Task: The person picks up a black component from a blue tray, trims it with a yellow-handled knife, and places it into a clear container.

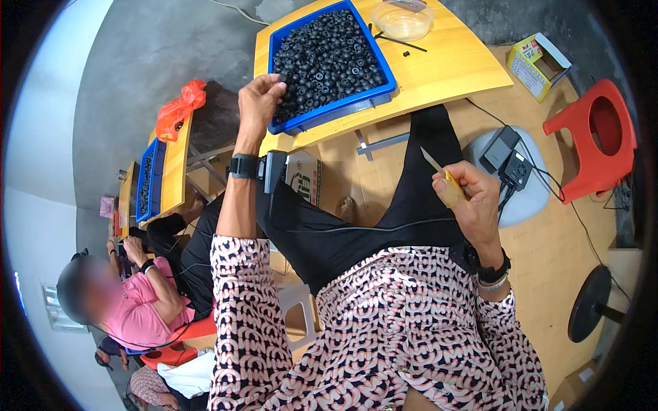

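You look to be at the picking step: your left hand (264, 96) is at the near left corner of the blue tray (343, 109), where the small black rings (329, 58) lie in a big heap. Its thumb and finger are close together, but I can't tell if there is a ring between them. Your right hand (473, 195) is closed around the yellow handle of a small knife (433, 163). The blade points up and to the left, above your right leg and well apart from the tray.

The next move seems to call for a light pinch on just 1 ring, with the blade kept away from your left fingers and your leg.

The tray sits on the yellow table (452, 68). To its right are a clear tub (403, 26), a thin black stick (406, 44) and 1 small black bit (406, 53). A thin wire (384, 228) runs across your lap and could snag your right arm. On your right, 2 black boxes (510, 161) with wires rest on a pale stool (524, 209), near a red stool (582, 164). A person in pink (144, 301) sits on your left.
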Motion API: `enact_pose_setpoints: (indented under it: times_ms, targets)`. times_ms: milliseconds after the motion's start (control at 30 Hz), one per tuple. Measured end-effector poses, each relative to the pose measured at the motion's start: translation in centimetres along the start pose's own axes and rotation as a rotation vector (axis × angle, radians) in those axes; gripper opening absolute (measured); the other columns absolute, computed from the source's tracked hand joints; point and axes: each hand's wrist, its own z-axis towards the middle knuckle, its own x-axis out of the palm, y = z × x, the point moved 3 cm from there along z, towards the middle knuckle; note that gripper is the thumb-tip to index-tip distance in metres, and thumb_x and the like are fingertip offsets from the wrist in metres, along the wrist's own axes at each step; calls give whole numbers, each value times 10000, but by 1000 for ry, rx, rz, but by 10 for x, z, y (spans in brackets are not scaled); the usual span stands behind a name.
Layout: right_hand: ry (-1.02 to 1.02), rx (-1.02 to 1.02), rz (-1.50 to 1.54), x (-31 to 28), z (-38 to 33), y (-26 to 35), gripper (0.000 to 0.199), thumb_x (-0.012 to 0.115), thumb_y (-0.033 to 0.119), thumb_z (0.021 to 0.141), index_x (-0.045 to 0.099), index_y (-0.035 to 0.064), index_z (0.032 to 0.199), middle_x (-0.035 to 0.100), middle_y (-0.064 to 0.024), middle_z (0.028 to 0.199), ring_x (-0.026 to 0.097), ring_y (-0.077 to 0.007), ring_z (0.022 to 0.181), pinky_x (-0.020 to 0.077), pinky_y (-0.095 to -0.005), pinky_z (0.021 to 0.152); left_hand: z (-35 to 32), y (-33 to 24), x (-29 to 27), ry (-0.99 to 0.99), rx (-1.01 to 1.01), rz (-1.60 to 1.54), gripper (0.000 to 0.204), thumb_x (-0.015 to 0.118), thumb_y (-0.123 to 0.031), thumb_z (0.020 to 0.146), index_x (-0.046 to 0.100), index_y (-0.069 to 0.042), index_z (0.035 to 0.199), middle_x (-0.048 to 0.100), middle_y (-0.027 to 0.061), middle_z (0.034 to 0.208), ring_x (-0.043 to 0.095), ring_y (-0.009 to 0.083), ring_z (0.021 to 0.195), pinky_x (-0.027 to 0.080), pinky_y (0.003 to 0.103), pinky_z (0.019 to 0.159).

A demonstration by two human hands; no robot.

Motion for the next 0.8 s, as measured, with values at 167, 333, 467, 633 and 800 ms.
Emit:
enact_pose_setpoints:
  times_ms: [167, 333, 467, 633, 800]
  targets:
    - [-2, 7, 9, -1, 1, 3, 198, 676, 183, 777, 600, 1, 764, 534, 10, 608, 438, -32, 559, 345, -197, 491, -26, -6, 14, 141, -312, -924, 73, 501, 1, 869, 520, 38, 929, 576, 154, 1031, 594, 165, 851, 515, 232, 738]
    - [9, 8, -14, -2, 0, 3, 195, 678, 185, 778, 604, 5, 769, 530, 14, 605, 436, -31, 556, 343, -196, 488, -42, -1, 26, 141, -442, -1280, 235, 364, 85, 883, 406, 101, 1113, 512, 222, 1115, 552, 279, 1032, 469, 293, 927]
    - [17, 13, -25, -2, -1, 6, 193, 683, 186, 775, 606, 9, 772, 526, 17, 607, 432, -28, 554, 338, -194, 483, -55, -11, 33, 251, -432, -1375, 369, 303, 101, 880, 293, 121, 1248, 385, 267, 1249, 467, 312, 1136, 434, 319, 974]
    - [19, 2, 11, 3, -2, 2, 181, 686, 173, 773, 607, 10, 775, 529, 18, 611, 433, -28, 555, 339, -194, 482, -79, -26, 41, 328, -483, -1523, 388, 324, 106, 875, 280, 139, 1259, 352, 290, 1276, 405, 338, 1192, 391, 336, 1013]
    - [11, -21, 10, 6, -4, 2, 169, 686, 164, 771, 608, 14, 779, 532, 17, 612, 433, -30, 556, 344, -193, 486, -116, -47, 47, 309, -473, -1487, 318, 374, 45, 899, 338, 163, 1193, 367, 325, 1252, 419, 347, 1185, 422, 334, 988]
